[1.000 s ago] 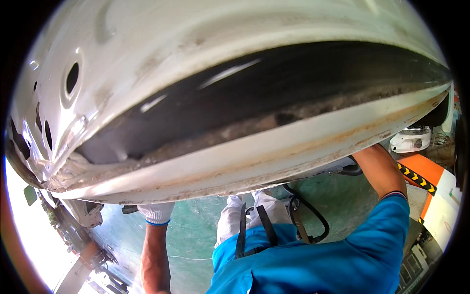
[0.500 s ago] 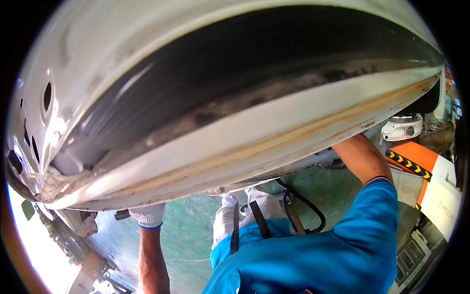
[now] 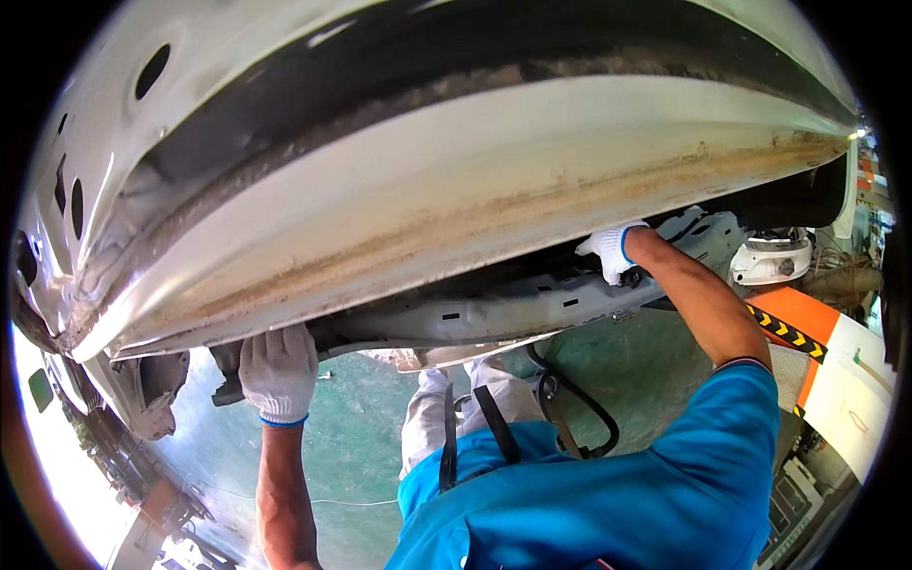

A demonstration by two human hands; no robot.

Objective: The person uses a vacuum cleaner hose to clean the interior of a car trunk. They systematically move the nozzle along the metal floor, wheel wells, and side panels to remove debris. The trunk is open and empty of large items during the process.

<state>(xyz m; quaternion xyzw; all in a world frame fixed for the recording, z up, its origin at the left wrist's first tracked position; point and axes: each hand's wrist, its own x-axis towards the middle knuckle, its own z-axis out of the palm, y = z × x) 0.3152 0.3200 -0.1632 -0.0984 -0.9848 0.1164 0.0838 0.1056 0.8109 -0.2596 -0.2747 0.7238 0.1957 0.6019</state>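
Observation:
A large white car panel [image 3: 456,204], with a dark band across it and brown grime along its lower edge, fills the view above my hands. My left hand [image 3: 277,373], in a white knitted glove, is at the left of that edge, fingers together and bent against it with the tips hidden. My right hand [image 3: 613,252], gloved alike, reaches into the gap under the edge, its fingers curled inward. Whatever those fingers hold is hidden. Below the gap runs a grey slotted metal crossmember [image 3: 475,316], and a small black round part [image 3: 631,278] lies just under my right hand.
A black hose [image 3: 603,408] loops near my legs over the green floor [image 3: 356,432]. To the right stand a white car part [image 3: 771,258] and an orange-and-white board [image 3: 807,328] with a black-and-yellow arrow strip. Dark and broken trim [image 3: 157,389] hangs at the left.
The panel's lower edge sits higher in view, uncovering the crossmember. My right hand, previously hidden beneath the panel, now shows. More of my left glove is visible, higher up in the view.

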